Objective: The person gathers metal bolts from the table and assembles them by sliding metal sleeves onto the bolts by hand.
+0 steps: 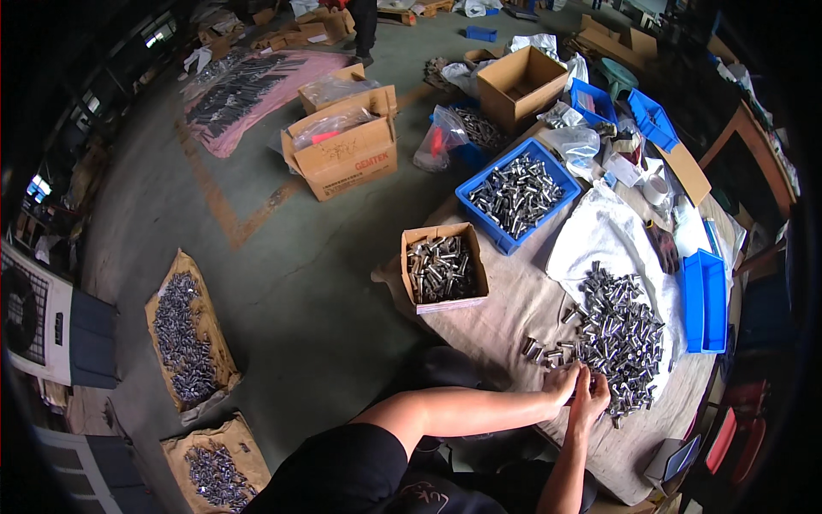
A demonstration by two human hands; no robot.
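Cloth-covered table: both hands pinching metal pieces; brown carton beside blue bin.

My left forearm came in bare from the lower left, stretched nearly level toward the right. My right forearm rose steeply from the bottom edge to meet it. My left hand and right hand touched, fingers curled inward against each other. Whether either grip held anything, I could not tell.

blue bin of metal parts | cardboard box | open carton
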